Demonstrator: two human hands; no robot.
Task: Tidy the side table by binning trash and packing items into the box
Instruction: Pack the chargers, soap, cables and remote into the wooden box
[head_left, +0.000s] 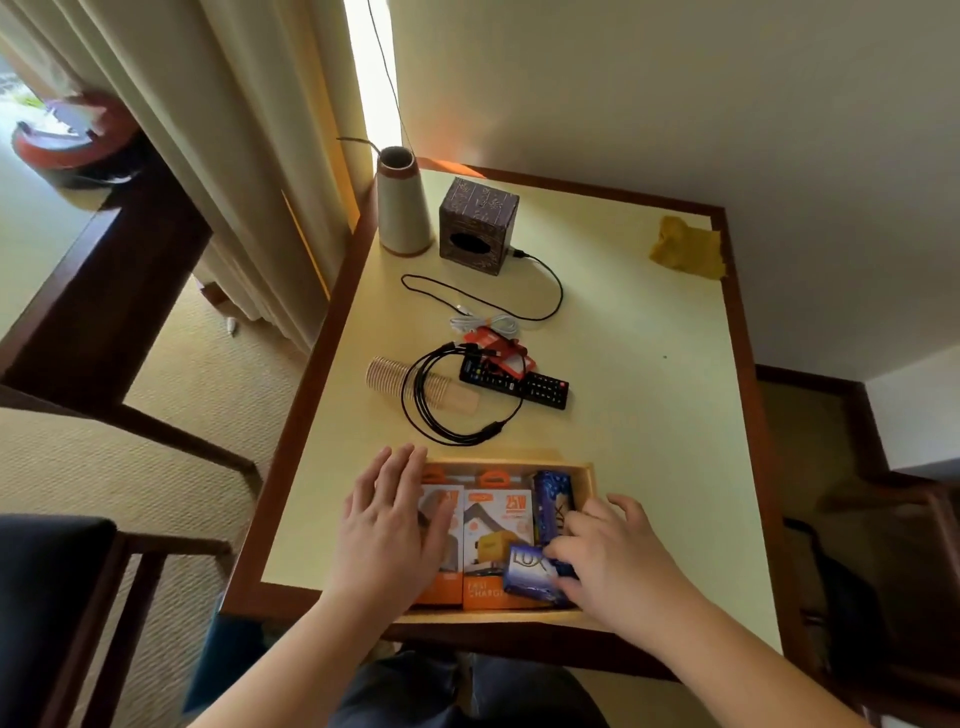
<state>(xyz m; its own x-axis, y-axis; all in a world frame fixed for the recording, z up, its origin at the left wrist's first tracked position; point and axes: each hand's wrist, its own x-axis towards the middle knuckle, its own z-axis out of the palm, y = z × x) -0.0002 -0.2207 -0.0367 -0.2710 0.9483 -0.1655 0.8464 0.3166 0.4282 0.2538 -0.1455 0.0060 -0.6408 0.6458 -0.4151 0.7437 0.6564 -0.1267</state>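
A shallow wooden box sits at the table's near edge. Inside lie two orange charger packs and two blue LUX soap boxes. My left hand rests flat with straight fingers on the left charger pack and the box's left side. My right hand grips the nearer soap box at its right end, inside the box. The second soap box lies just beyond it. Farther up the table lie a black remote, a coiled black cable, a white cable and a stack of paper cups.
A tissue box and a white vase stand at the table's far left. A crumpled yellow cloth lies at the far right corner. Red packaging lies under the remote. Chairs stand to the left and right; curtains hang at left.
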